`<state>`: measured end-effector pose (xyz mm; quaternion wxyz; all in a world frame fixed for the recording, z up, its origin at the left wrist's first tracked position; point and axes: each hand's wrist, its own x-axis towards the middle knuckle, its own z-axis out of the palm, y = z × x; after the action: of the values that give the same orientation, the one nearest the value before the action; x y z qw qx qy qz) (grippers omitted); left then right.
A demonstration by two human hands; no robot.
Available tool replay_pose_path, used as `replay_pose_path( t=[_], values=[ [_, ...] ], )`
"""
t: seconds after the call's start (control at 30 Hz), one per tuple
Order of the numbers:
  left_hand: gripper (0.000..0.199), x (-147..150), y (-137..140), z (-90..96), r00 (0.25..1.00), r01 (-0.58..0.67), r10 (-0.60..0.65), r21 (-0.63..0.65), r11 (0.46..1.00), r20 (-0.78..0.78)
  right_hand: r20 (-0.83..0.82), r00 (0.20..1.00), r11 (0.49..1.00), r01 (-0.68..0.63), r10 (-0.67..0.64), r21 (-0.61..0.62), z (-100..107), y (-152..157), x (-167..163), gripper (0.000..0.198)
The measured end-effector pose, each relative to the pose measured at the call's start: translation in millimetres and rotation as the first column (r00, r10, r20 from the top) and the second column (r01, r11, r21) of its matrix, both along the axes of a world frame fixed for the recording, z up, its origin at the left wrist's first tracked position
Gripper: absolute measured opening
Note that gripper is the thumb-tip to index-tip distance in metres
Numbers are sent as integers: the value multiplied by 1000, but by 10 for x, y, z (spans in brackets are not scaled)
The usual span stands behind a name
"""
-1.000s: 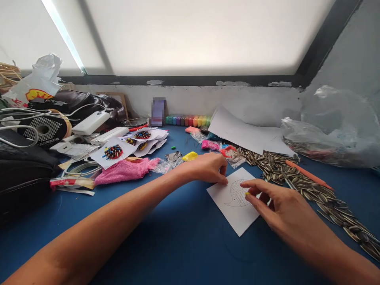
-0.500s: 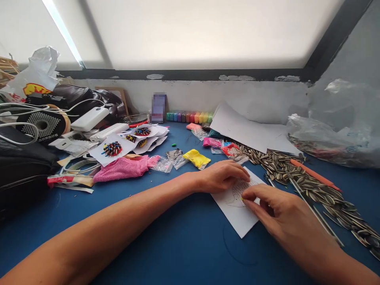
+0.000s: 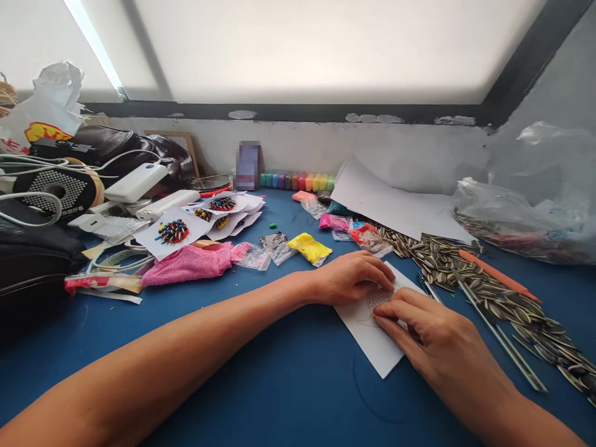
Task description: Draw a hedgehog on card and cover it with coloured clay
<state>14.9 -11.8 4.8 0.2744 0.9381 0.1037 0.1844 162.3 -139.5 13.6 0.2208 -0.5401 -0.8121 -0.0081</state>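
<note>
A sheet of white paper (image 3: pixel 367 338) with a pencil-like drawing lies on the blue table, partly covered by both hands. My left hand (image 3: pixel 351 277) rests on its upper left part, fingers loosely stretched and holding nothing. At the drawing's lower edge, my right hand (image 3: pixel 431 323) has thumb and forefinger pinched together on a tiny yellow bit of clay, mostly hidden by the fingertips. Just beyond my left hand is a packet of yellow clay (image 3: pixel 310 248). Striped sunflower seeds (image 3: pixel 503 301) are heaped to the right of the paper.
Metal tweezers (image 3: pixel 500 335) and an orange tool (image 3: pixel 498 275) lie by the seeds. Seed-decorated papers (image 3: pixel 172 233) and a pink cloth (image 3: pixel 189 264) are at left. Clay blocks (image 3: pixel 298 180) line the wall. A plastic bag (image 3: pixel 521 217) sits back right.
My right hand has shifted slightly left and down over the drawing, pressing its pinched fingertips closer to the paper. My left hand stays in place; the camera view has moved slightly.
</note>
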Motion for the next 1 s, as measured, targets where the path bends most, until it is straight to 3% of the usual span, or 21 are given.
replay_pose_path(
  t=[0.3, 0.47, 1.0],
  values=[
    [29, -3, -1, -5, 1000, 0, 0, -2, 1000, 9, 174, 985, 986, -27, -2, 164, -19, -210, -59, 31],
    [33, -11, -7, -36, 1000, 12, -13, 30, 999, 20, 230, 973, 984, -49, 8, 171, -38, -242, -73, 31],
    [32, -8, -8, -35, 1000, 14, -15, 28, 1000, 21, 69, 995, 990, -82, 75, 111, -108, -239, -165, 27]
  ],
)
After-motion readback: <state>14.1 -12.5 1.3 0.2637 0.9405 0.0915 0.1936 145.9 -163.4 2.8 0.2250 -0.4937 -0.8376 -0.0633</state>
